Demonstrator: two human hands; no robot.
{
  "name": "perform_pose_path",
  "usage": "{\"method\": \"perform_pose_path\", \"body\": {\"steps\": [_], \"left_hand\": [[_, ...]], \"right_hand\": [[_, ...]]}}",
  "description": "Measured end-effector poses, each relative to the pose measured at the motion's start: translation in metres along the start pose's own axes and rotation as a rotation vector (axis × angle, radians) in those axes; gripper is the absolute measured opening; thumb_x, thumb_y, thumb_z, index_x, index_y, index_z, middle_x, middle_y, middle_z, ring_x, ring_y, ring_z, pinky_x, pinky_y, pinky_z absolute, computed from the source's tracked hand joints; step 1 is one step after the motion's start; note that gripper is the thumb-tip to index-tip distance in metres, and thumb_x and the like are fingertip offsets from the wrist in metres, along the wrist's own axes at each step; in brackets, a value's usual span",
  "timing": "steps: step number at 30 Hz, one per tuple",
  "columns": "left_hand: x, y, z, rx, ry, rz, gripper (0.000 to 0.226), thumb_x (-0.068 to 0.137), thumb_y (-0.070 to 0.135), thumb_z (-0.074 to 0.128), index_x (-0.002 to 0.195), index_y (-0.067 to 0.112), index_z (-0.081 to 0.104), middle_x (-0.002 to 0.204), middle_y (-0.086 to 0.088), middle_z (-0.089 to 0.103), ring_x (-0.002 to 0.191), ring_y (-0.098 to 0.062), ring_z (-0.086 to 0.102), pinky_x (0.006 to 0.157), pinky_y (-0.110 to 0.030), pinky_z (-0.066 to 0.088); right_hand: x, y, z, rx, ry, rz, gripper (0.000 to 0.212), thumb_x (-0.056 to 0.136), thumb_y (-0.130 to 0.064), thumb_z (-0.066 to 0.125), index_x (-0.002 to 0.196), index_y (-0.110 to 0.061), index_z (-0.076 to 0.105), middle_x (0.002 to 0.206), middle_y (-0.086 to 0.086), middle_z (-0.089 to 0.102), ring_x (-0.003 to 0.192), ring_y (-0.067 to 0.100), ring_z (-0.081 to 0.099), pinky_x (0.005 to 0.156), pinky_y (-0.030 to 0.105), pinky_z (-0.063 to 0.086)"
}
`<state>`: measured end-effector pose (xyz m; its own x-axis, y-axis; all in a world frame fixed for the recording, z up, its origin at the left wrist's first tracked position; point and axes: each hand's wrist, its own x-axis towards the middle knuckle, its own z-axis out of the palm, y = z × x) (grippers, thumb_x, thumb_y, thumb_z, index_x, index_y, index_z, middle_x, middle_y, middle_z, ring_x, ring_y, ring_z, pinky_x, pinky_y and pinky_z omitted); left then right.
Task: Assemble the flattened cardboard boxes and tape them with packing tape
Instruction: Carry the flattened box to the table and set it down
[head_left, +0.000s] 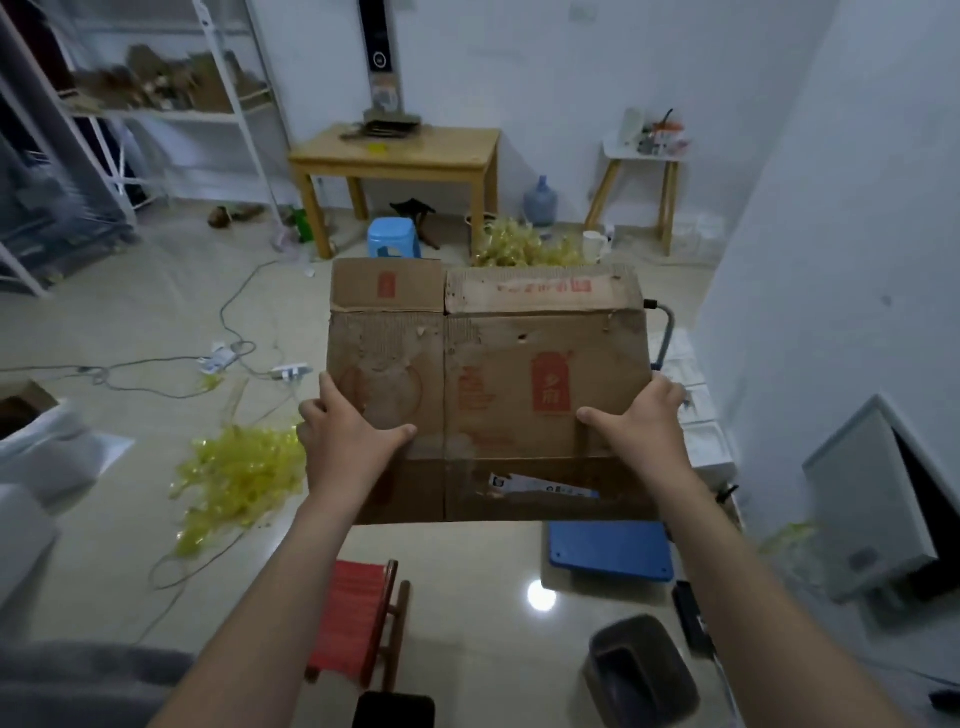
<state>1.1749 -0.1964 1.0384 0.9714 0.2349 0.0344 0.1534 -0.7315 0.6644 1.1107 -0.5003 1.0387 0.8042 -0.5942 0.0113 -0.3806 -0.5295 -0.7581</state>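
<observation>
Here, left grip (348, 431) and right grip (639, 421) clutch a flattened box (509, 374) over glossy floor (483, 597).

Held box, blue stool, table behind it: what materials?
The box: corrugated cardboard, matte brown, worn; torn facing near its upper left exposes ribbed fluting. The stool: probably moulded plastic, uniform glossy blue. The table: looks like pale wood with a smooth finish, though veneer can't be ruled out.

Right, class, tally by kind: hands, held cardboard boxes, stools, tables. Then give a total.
Hands: 2, left hand and right hand
Held cardboard box: 1
Stools: 3, blue stool, red stool, white-topped stool
Tables: 1, wooden table
Total: 7
</observation>
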Motion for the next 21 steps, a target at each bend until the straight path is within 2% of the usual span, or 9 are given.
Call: {"method": "perform_pose_path", "body": {"steps": [3,7,11,14,18,21], "left_hand": [[0.078,0.013,0.023,0.004,0.013,-0.002,0.132,0.068,0.050,0.092,0.163,0.013,0.008,0.154,-0.024,0.028,0.140,-0.046,0.031,0.113,-0.051,0.036],[0.190,0.036,0.061,0.009,0.035,-0.019,0.132,0.068,0.049,0.092,0.163,0.016,0.007,0.154,-0.024,0.028,0.141,-0.045,0.030,0.113,-0.053,0.036],[0.304,0.065,0.086,0.049,0.067,-0.075,0.134,0.067,0.049,0.092,0.163,0.016,0.003,0.153,-0.023,0.027,0.141,-0.045,0.029,0.110,-0.055,0.039],[0.386,0.081,0.091,0.069,0.068,-0.102,0.136,0.068,0.050,0.091,0.163,0.019,0.000,0.153,-0.021,0.025,0.141,-0.045,0.027,0.105,-0.057,0.047],[0.485,0.086,0.094,0.055,0.087,-0.138,0.136,0.067,0.050,0.092,0.163,0.022,-0.001,0.154,-0.017,0.022,0.140,-0.043,0.025,0.093,-0.059,0.055],[0.556,0.084,0.099,0.056,0.096,-0.159,0.137,0.066,0.049,0.092,0.163,0.019,0.000,0.154,-0.018,0.023,0.140,-0.043,0.026,0.096,-0.058,0.054]], "right_hand": [[0.073,-0.024,0.038,-0.002,0.005,-0.011,0.094,0.076,-0.044,0.087,0.143,-0.009,0.030,0.143,0.010,0.030,0.123,0.028,0.049,0.096,0.047,0.055],[0.187,-0.053,0.099,-0.008,0.002,-0.007,0.094,0.075,-0.047,0.087,0.140,-0.009,0.032,0.139,0.010,0.031,0.116,0.029,0.053,0.083,0.040,0.054],[0.304,-0.099,0.158,0.024,-0.058,-0.029,0.095,0.074,-0.046,0.088,0.141,-0.009,0.031,0.142,0.010,0.030,0.120,0.028,0.052,0.087,0.040,0.053],[0.382,-0.144,0.198,0.005,-0.106,-0.065,0.096,0.074,-0.048,0.087,0.142,-0.009,0.032,0.141,0.011,0.032,0.122,0.030,0.050,0.088,0.039,0.050],[0.464,-0.206,0.251,0.011,-0.155,-0.091,0.099,0.075,-0.047,0.087,0.145,-0.009,0.029,0.144,0.011,0.029,0.123,0.034,0.053,0.096,0.051,0.054],[0.515,-0.241,0.295,0.003,-0.178,-0.119,0.098,0.075,-0.045,0.088,0.145,-0.007,0.030,0.144,0.011,0.029,0.123,0.035,0.053,0.098,0.052,0.052]]}}
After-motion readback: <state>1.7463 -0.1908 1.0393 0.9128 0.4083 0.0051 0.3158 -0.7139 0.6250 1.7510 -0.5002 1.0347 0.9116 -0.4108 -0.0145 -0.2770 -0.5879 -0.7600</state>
